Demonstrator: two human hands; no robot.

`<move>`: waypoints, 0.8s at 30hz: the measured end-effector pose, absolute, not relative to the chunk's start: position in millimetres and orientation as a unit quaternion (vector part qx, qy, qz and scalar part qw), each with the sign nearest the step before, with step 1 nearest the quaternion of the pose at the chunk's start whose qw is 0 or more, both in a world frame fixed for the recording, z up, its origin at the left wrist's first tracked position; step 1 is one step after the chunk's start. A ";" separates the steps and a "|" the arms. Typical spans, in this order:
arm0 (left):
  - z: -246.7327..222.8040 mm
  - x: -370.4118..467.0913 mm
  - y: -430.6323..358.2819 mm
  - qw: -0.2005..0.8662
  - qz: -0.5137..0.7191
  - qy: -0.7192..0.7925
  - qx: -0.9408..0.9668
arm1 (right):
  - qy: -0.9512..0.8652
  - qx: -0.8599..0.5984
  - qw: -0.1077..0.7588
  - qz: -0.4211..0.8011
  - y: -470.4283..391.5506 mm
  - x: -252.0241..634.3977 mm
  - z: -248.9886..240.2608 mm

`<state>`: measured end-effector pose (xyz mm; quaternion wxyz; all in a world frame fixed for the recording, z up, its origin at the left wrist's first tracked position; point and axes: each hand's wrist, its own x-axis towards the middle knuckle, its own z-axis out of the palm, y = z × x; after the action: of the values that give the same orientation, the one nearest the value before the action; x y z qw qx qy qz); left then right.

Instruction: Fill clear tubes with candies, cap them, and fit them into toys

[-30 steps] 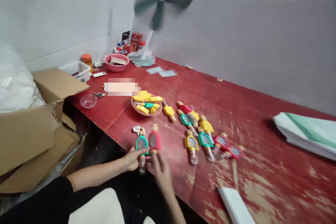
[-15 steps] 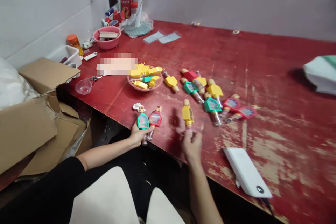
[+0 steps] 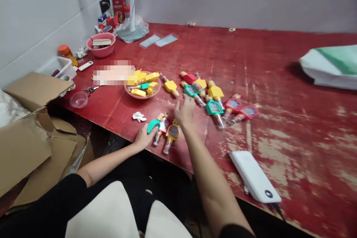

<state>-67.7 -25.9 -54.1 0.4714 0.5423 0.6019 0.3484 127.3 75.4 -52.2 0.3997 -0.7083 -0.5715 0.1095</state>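
My left hand (image 3: 143, 137) is closed around a green plastic candy toy (image 3: 153, 125), tilted at the table's near edge. Right beside it lie a red candy toy (image 3: 160, 134) and a yellow one (image 3: 172, 132), each with a clear tube at its lower end. My right hand (image 3: 184, 111) is over the table, just short of a loose group of toys; its fingers point down and are partly hidden. Closest to it are a green toy (image 3: 191, 90) and a yellow toy (image 3: 170, 86). Another green toy (image 3: 214, 107) lies farther right.
A pink bowl (image 3: 139, 97) holds several yellow toys and a green one. Crumpled tissue (image 3: 138, 116) lies near my left hand. A white power bank (image 3: 255, 176) with a cable sits at the front right. Cardboard boxes (image 3: 25, 148) stand at the left edge.
The yellow toy from my right hand now lies beside the red one. My right hand has moved forward and left towards the group. My left hand has turned the green toy.
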 end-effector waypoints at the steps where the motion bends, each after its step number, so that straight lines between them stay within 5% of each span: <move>1: -52.2 -66.0 -23.8 0.443 0.341 0.608 0.563 | -0.569 -0.712 0.395 0.115 103.3 126.3 -50.8; 7: -47.6 -72.9 -13.5 0.333 0.311 0.634 0.625 | -0.556 -0.712 0.398 0.161 147.8 131.5 -50.7; 12: -18.5 -87.3 -22.3 0.271 0.336 0.538 0.724 | -0.546 -0.684 0.429 0.221 39.2 173.8 -25.4; 15: 7.3 -84.3 -26.0 0.211 0.311 0.457 0.806 | -0.582 -0.585 0.415 0.383 -38.1 181.7 1.3; 18: 16.4 -80.8 -30.1 0.336 0.253 0.430 0.799 | -0.609 -0.531 0.360 0.466 -60.5 180.8 12.2; 21: 5.3 -85.1 -40.0 0.525 0.292 0.500 0.624 | -0.588 -0.632 0.392 0.317 -7.5 192.7 5.3; 24: -8.9 -98.4 -57.4 0.585 0.321 0.556 0.496 | -0.524 -0.704 0.436 0.201 78.5 210.5 -5.4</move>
<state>-98.4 -57.4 -8.9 0.5846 0.4961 0.5557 0.3214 210.5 78.5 -5.4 0.4358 -0.7038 -0.5237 0.2011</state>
